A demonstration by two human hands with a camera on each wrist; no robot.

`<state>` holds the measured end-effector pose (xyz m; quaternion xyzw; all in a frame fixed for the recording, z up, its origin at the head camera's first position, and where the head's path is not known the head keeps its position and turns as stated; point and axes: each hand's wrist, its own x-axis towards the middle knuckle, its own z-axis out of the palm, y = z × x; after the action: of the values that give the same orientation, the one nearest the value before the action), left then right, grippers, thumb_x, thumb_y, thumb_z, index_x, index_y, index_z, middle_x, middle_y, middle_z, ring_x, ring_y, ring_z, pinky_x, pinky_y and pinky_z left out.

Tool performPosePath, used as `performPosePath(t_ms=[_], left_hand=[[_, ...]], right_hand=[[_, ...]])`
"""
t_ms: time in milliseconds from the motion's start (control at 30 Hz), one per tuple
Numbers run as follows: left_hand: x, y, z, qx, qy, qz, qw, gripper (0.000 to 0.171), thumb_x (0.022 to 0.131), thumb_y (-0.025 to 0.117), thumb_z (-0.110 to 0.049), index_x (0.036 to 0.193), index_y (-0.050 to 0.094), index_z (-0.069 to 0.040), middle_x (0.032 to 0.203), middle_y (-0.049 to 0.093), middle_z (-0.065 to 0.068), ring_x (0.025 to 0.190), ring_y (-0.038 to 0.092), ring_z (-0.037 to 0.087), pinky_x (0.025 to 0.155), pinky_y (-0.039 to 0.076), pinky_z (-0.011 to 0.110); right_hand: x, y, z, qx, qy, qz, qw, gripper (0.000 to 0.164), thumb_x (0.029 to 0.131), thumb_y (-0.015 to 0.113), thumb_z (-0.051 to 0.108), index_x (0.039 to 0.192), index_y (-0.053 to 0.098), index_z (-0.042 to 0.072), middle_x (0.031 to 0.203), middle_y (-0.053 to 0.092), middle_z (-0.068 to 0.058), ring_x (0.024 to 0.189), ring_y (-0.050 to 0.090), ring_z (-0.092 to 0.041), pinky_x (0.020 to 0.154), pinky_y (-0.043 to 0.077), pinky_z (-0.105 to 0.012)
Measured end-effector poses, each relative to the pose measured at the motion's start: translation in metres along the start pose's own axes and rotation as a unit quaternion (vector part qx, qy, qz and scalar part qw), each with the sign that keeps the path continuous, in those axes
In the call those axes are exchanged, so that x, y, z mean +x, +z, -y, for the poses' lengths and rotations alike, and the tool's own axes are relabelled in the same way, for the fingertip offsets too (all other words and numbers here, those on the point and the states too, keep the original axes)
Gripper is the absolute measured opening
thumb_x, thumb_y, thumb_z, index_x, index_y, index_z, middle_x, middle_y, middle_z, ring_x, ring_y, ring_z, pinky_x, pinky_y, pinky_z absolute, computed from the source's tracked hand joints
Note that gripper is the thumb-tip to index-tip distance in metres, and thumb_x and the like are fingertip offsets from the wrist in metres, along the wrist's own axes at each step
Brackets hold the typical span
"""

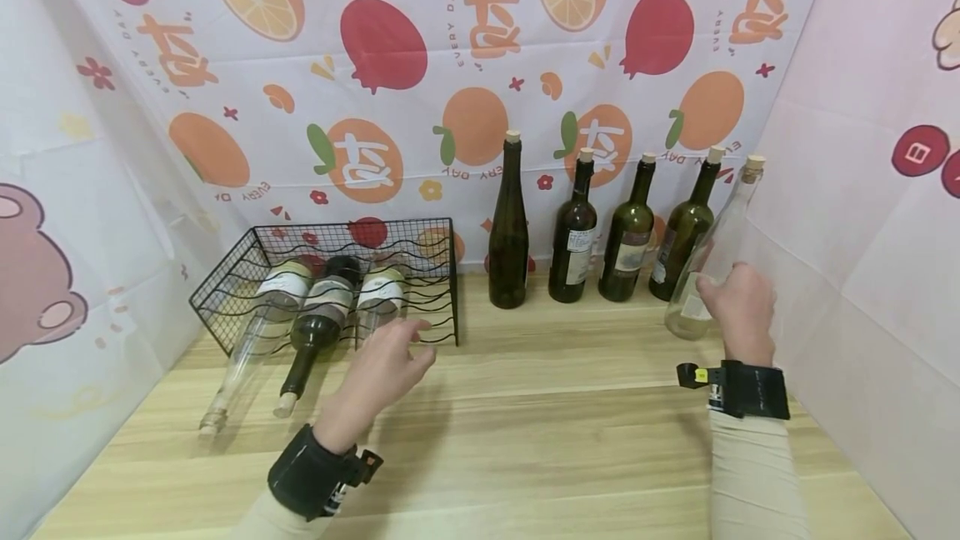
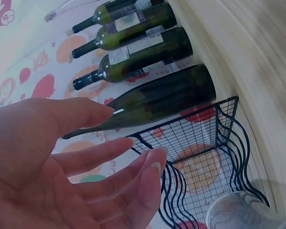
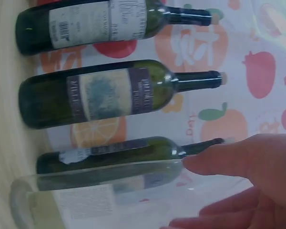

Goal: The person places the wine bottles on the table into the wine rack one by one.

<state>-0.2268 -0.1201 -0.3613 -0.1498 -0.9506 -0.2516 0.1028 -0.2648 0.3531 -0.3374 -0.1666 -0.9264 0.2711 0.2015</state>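
Note:
My left hand (image 1: 382, 369) hovers before the black wire bottle rack (image 1: 454, 286); its fingers bend loosely and hold nothing. Beneath and behind it in the head view lies a clear bottle with a white label (image 1: 380, 288), partly hidden. To its left in the rack lie a dark green bottle (image 1: 321, 323) and another clear bottle (image 1: 258, 340), necks toward me. At the right, my right hand (image 1: 742, 307) is at a standing clear corked bottle (image 1: 693, 298). Its thumb lies along the glass in the right wrist view, fingers fairly straight; firm contact cannot be made out.
A tall dark bottle (image 1: 508, 240) stands right of the rack. Beyond it stand three corked green wine bottles (image 1: 576, 248), (image 1: 628, 248), (image 1: 681, 240) in a row near the fruit-print cloth (image 1: 480, 123). A light wood table (image 1: 555, 440) bears everything. White cloth hangs at both sides.

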Motion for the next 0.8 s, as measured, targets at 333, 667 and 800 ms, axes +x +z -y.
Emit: performPosePath(t_ms=[333, 667, 800], left_hand=[[-0.001, 0.002, 0.001, 0.015, 0.009, -0.002, 0.9998, 0.03, 0.093, 0.07, -0.015, 0.12, 0.071, -0.002, 0.108, 0.074, 0.019, 0.081, 0.072, 0.025, 0.074, 0.058, 0.044], [-0.001, 0.004, 0.004, 0.02, 0.018, -0.009, 0.9996, 0.03, 0.092, 0.069, -0.016, 0.119, 0.072, -0.002, 0.107, 0.075, 0.019, 0.088, 0.072, 0.03, 0.076, 0.058, 0.047], [0.0, 0.004, 0.004, 0.022, 0.012, -0.008, 0.9996, 0.029, 0.092, 0.07, -0.016, 0.118, 0.071, -0.002, 0.105, 0.074, 0.019, 0.085, 0.071, 0.027, 0.074, 0.058, 0.045]], right_hand=[[0.015, 0.021, -0.01, 0.042, 0.07, 0.023, 0.996, 0.078, 0.093, 0.066, 0.034, 0.144, 0.036, -0.017, 0.134, 0.05, -0.047, 0.127, 0.047, -0.063, 0.107, 0.043, -0.066], [0.031, 0.048, -0.017, 0.105, 0.098, -0.014, 0.99, 0.097, 0.091, 0.074, 0.037, 0.159, 0.019, -0.006, 0.154, 0.039, -0.04, 0.141, 0.04, -0.057, 0.118, 0.036, -0.06], [0.037, 0.061, -0.023, 0.123, 0.104, -0.026, 0.987, 0.103, 0.088, 0.078, 0.038, 0.161, 0.017, -0.001, 0.157, 0.037, -0.036, 0.142, 0.04, -0.056, 0.117, 0.036, -0.062]])
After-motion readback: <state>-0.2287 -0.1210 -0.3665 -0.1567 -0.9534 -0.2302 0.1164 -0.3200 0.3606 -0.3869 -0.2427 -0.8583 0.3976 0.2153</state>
